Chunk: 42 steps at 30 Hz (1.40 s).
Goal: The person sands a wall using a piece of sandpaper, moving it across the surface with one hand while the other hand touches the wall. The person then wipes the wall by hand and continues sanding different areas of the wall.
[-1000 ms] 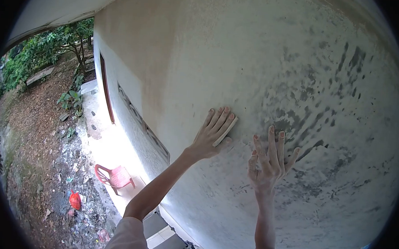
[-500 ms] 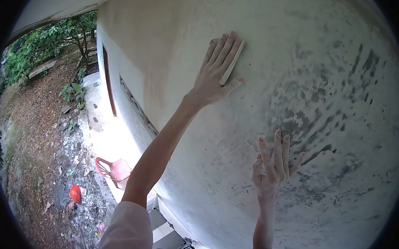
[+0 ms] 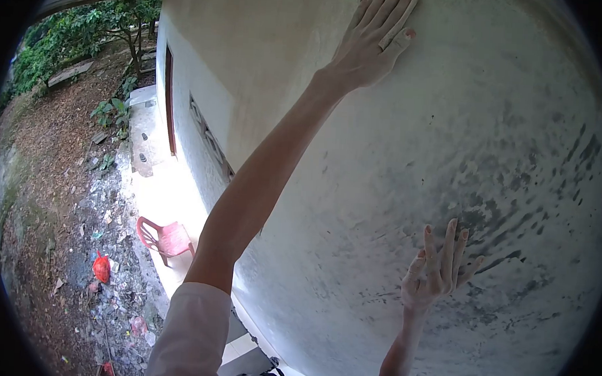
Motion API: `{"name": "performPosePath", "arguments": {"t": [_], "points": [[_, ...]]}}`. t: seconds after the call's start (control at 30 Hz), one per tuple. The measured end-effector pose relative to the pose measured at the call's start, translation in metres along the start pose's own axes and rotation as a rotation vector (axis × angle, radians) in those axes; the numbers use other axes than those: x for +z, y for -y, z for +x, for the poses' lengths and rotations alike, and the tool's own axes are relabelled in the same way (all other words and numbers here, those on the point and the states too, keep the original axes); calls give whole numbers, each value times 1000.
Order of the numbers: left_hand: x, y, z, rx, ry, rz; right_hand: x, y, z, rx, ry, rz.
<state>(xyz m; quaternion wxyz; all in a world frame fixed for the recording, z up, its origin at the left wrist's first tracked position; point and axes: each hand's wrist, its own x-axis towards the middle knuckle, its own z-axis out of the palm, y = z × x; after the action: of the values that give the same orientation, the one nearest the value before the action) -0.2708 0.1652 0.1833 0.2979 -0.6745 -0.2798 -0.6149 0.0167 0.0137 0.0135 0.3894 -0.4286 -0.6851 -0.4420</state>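
My left hand (image 3: 372, 46) is raised high on a pale plastered wall (image 3: 340, 210), its fingers stretched up and lying flat over a thin, pale sanding block (image 3: 397, 23). Only the block's long edge shows, between the fingers and the thumb; the rest is under the hand. Lower and to the right, my right hand (image 3: 437, 271) has its fingers spread, palm toward the wall, with nothing seen in it. Whitish dust coats this hand. Dark grey patches and streaks (image 3: 494, 220) mark the wall around its fingertips.
At left, a pink plastic chair (image 3: 168, 239) stands on a bright walkway. Beyond it lies littered ground with a red bag (image 3: 101, 268). Trees (image 3: 113, 28) grow at the back. A recessed opening (image 3: 209, 135) breaks the side wall.
My left hand has slid up and rightward along the wall with the sanding block. The view has shifted; my right hand stays near the same dark patches, fingers still spread.
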Motion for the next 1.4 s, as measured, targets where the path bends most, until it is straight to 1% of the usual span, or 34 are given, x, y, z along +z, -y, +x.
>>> {"name": "performPosePath", "arguments": {"t": [0.03, 0.1, 0.13, 0.17, 0.23, 0.27, 0.3, 0.4, 0.43, 0.5, 0.57, 0.63, 0.67, 0.73, 0.77, 0.9, 0.93, 0.97, 1.07, 1.13, 1.23, 1.27, 1.37, 1.4], "points": [[1, 0, 2, 28, -12, 14, 0, 1, 0, 1, 11, -6], [9, -13, -43, -19, 40, -11, -3, 1, 0, 7, 35, -25], [11, -25, -76, -35, 67, -20, -4, -1, -1, -7, 38, -30], [9, -37, -116, -68, 154, -20, -4, -2, -1, -22, 32, -31], [18, -59, -213, -151, 268, -10, -2, -2, -1, -32, 23, -29], [24, -66, -259, -151, 288, -6, -1, -2, -1, -31, 21, -26], [17, -75, -271, -154, 310, -2, -1, -2, -2, -30, 22, -23], [19, -60, -263, -128, 319, 20, 0, -3, -2, -37, 16, -36], [16, -49, -238, -142, 293, 17, 0, -3, -2, -31, 12, -38], [3, -20, -154, -175, 230, 42, 0, 1, 0, -16, 6, -37], [-2, 12, -79, -152, 123, 33, 1, 5, 2, -1, 4, -32], [-3, 29, -46, -124, 65, -7, -1, 4, 2, -4, 11, -29], [-1, 28, -53, -120, 47, 2, -1, 4, 2, -7, 10, -24], [6, 21, -87, -114, 16, 19, -1, 5, 3, -18, 4, -16], [7, 11, -115, -143, 55, 17, 0, 4, 3, -28, 1, -15], [22, -26, -293, -293, 176, 38, -1, 4, 2, -43, 4, -17], [23, -29, -325, -335, 193, 31, 0, 4, 4, -41, 4, -28], [20, -26, -334, -347, 219, 29, 0, 5, 3, -39, 8, -38], [14, -21, -333, -379, 269, 22, -3, 5, 3, -36, 30, -57], [6, 7, -265, -362, 253, 24, -2, 7, 4, -31, 34, -72], [-5, 26, -130, -218, 132, 16, -2, 8, 4, -43, 32, -105], [-6, 24, -106, -165, 90, 4, -1, 6, 3, -50, 26, -115], [3, 18, -111, -180, 33, 2, -1, 6, 2, -58, 31, -129], [6, 16, -127, -204, 59, 4, 0, 6, 3, -58, 29, -129]]}}
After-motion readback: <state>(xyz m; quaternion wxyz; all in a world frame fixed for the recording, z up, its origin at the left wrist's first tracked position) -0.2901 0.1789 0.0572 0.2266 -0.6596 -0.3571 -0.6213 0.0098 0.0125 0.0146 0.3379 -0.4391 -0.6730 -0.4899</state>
